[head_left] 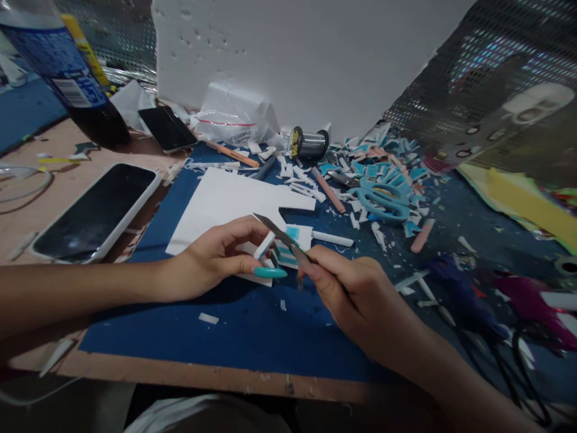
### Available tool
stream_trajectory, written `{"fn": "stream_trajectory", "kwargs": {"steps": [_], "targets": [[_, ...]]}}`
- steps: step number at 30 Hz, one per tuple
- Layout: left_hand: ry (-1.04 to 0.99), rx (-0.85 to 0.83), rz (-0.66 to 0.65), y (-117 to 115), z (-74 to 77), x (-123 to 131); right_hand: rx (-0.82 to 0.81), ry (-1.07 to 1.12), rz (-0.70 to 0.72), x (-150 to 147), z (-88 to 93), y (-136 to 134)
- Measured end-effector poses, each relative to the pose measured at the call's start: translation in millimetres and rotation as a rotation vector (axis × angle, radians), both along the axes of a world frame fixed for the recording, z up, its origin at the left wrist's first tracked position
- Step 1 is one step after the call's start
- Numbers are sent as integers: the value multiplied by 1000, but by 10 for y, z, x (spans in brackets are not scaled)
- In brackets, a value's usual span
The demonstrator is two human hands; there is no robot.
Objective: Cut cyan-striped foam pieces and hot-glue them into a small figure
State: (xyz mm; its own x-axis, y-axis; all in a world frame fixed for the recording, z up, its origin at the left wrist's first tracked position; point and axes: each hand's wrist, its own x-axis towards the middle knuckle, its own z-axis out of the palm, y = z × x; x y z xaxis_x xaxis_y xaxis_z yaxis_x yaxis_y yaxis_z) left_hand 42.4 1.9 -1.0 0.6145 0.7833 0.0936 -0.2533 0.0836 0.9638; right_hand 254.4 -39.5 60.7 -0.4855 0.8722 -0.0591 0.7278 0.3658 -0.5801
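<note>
My left hand [216,255] is closed around a small white foam strip [265,245], pinching it just above the blue mat [216,325]. My right hand [349,288] grips a thin metal knife blade [274,230] that points up and left, its tip over the strip. A white foam sheet [225,201] with a notch cut out lies just behind my hands. Small white and teal foam pieces [293,236] lie between the two hands.
Teal scissors [381,201] lie among several foam scraps at the right rear, beside a wire spool [309,144]. A phone [97,210] lies at left, another phone [166,128] and a dark bottle [72,78] behind it. A white foam board [306,54] stands at the back.
</note>
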Motion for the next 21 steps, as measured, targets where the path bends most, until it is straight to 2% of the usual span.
{"fn": "stream_trajectory", "kwargs": {"steps": [8, 14, 21], "targets": [[70, 71, 35, 0, 21, 5, -105, 64, 3, -7, 28, 8], [175, 221, 58, 30, 28, -11, -220, 95, -3, -3, 50, -16], [197, 292, 69, 26, 9, -19, -231, 126, -33, -18, -1, -21]]}}
